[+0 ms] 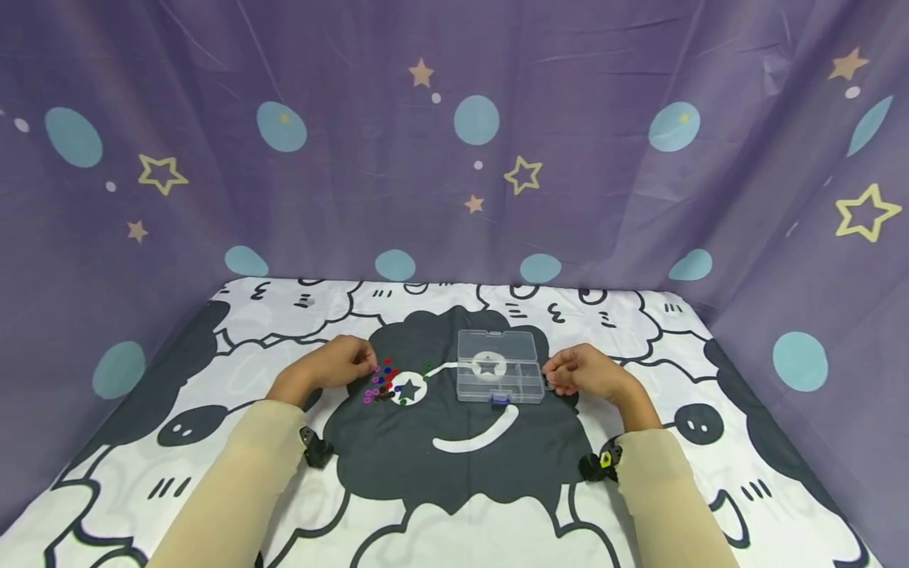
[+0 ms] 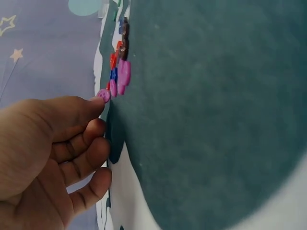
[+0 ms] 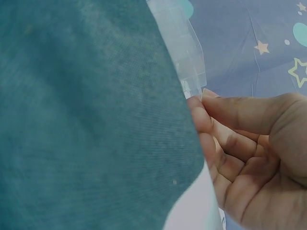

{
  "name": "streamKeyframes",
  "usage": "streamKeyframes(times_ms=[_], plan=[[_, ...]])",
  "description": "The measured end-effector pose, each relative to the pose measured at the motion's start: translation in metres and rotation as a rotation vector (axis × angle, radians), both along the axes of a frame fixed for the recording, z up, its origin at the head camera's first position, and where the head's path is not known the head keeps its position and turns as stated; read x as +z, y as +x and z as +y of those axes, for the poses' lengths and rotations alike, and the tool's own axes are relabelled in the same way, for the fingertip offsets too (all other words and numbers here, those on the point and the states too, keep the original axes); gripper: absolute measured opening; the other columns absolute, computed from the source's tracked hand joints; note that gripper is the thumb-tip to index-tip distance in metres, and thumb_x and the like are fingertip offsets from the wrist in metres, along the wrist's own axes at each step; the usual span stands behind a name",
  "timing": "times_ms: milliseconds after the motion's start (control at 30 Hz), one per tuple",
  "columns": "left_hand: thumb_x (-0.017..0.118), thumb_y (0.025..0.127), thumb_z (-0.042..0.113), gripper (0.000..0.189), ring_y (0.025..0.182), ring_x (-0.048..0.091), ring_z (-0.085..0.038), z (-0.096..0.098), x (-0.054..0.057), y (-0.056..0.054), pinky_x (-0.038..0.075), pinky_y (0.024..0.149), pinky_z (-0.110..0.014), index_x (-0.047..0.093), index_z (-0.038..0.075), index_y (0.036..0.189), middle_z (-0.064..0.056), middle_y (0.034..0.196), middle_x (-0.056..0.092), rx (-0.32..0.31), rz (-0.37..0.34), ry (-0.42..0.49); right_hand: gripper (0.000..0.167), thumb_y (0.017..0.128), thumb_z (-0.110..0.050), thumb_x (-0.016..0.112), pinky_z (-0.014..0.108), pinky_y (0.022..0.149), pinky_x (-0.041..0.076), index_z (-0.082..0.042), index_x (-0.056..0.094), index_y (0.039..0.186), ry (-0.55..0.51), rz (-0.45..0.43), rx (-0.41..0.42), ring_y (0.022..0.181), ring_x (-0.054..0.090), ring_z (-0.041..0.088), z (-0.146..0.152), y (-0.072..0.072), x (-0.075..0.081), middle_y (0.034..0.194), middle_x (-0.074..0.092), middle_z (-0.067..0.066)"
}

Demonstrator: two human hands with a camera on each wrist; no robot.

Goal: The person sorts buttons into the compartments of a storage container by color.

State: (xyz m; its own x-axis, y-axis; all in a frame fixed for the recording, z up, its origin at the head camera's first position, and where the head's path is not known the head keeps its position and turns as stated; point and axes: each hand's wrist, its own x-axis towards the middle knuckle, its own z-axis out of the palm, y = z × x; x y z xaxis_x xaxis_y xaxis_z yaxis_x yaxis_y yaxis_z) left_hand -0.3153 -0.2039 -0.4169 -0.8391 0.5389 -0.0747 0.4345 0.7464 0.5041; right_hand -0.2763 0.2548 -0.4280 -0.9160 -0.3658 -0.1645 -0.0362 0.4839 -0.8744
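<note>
My left hand [image 1: 339, 363] pinches a small pink button [image 2: 103, 95] between thumb and fingertip, at the left side of a cluster of buttons [image 1: 389, 377]. They are red, blue, pink, brown and green and lie loose on the cloth. In the left wrist view the other fingers of that hand are curled below the thumb. A clear plastic compartment box [image 1: 490, 394] lies to the right with its lid [image 1: 497, 345] raised open at the back. My right hand [image 1: 585, 371] pinches the box's right edge with thumb and index finger, as the right wrist view shows.
The cloth [image 1: 469, 473] on the table carries a dark sheep pattern with white shapes. A blue latch [image 1: 500, 401] sits at the box's front edge. Behind the table hangs a purple curtain [image 1: 454, 229] with stars and dots. Both forearms wear beige sleeves and wrist cameras.
</note>
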Motion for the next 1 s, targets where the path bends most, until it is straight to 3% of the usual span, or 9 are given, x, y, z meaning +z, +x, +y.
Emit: streamKeyframes(times_ms=[600, 1000], plan=[[0.063, 0.099, 0.009, 0.012, 0.069, 0.052, -0.011, 0.017, 0.000, -0.007, 0.045, 0.069, -0.032, 0.072, 0.007, 0.092, 0.003, 0.079, 0.065, -0.051, 0.049, 0.068, 0.018, 0.096, 0.004, 0.060, 0.030, 0.067, 0.055, 0.011, 0.068, 0.112, 0.004, -0.006, -0.004, 0.073, 0.065, 0.016, -0.001, 0.000, -0.001, 0.085, 0.071, 0.008], [0.062, 0.101, 0.009, 0.012, 0.064, 0.055, -0.011, 0.037, 0.003, -0.007, 0.049, 0.068, -0.033, 0.072, 0.005, 0.095, -0.003, 0.082, 0.069, -0.062, 0.028, 0.117, 0.017, 0.097, 0.003, 0.061, 0.030, 0.067, 0.055, 0.010, 0.069, 0.111, 0.007, -0.003, -0.011, 0.073, 0.065, 0.016, 0.000, 0.000, 0.000, 0.085, 0.071, 0.009]])
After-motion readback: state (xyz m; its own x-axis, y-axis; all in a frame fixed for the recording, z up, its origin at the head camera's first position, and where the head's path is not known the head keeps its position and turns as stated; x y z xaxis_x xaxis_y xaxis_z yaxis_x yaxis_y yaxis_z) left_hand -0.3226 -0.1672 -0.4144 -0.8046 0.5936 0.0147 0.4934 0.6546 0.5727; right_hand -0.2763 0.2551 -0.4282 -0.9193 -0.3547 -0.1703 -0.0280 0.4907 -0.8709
